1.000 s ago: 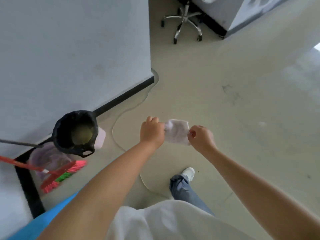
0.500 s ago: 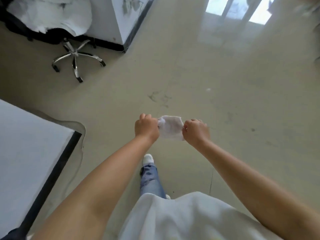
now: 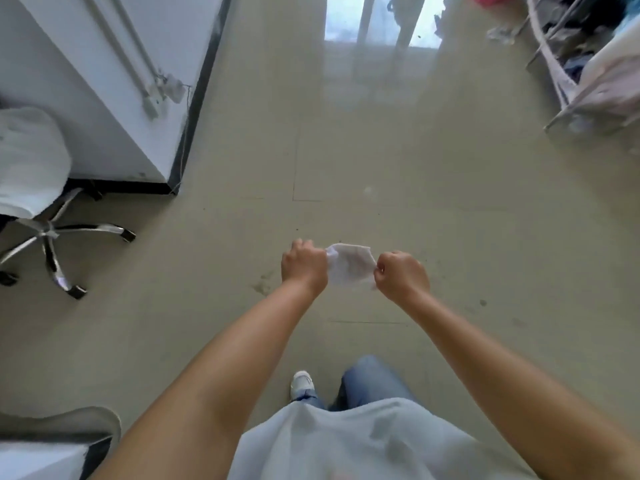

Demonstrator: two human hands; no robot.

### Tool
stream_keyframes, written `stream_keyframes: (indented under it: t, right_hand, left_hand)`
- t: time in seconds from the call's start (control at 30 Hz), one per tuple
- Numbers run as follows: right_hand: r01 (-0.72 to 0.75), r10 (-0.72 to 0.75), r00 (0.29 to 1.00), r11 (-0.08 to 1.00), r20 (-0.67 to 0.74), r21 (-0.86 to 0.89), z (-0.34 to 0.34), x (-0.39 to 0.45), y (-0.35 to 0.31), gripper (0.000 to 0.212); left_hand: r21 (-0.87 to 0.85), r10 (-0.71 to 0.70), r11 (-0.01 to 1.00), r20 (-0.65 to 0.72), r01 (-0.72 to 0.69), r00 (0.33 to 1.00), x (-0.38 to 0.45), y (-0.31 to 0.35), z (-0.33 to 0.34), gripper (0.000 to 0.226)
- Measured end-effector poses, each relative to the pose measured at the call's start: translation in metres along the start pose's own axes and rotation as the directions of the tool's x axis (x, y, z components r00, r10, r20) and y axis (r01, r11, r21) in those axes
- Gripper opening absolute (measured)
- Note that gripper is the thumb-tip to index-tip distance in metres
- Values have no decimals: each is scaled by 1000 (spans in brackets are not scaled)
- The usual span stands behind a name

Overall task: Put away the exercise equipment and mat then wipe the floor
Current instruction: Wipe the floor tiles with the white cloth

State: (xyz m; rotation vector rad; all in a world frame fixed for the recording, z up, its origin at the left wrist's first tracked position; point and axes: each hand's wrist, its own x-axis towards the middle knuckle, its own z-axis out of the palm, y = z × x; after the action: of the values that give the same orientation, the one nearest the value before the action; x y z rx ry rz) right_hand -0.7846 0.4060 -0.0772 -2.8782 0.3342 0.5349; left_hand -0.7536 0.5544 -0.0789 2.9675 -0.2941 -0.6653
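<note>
A small white cloth (image 3: 350,265) is stretched between my two hands in front of me, above the beige floor (image 3: 450,220). My left hand (image 3: 304,265) grips its left edge in a fist. My right hand (image 3: 401,276) pinches its right edge with curled fingers. Dark smudges mark the floor below the cloth, at its left and right. No exercise equipment or mat is in view.
A swivel chair (image 3: 41,216) with a chrome star base stands at the left beside a white wall corner (image 3: 173,161) with a black skirting. A rack with clothes and fabric (image 3: 588,74) fills the top right. Bright window light reflects on the floor at the top.
The view has swung right and forward: the black bin and red broom are gone, the chair has shifted to the far left, the rack has appeared. Both hands keep hold of the cloth.
</note>
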Motion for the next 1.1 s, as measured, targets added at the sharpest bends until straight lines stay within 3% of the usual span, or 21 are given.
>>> stream_keyframes:
  t: [0.23,0.53,0.77,1.1]
  right_hand:
    - [-9,7,999,998,36,64,-47,167,-5,24]
    - [83,-94,991,990,93,114,-151,419,-6,24]
    - [177,-182,979,982,90,69,-219,594,-45,25]
    - [305,-295,949,948,113,-88,-310,861,-125,23]
  left_hand:
    - [83,70,994,-1,-70,998,169,4,-62,34]
    - [67,-29,997,4,28,1000,403,22,-171,33]
    - [14,-146,989,-32,147,989,563,-2,-245,33]
    - [0,-166,986,-6,166,986,825,-59,-352,34]
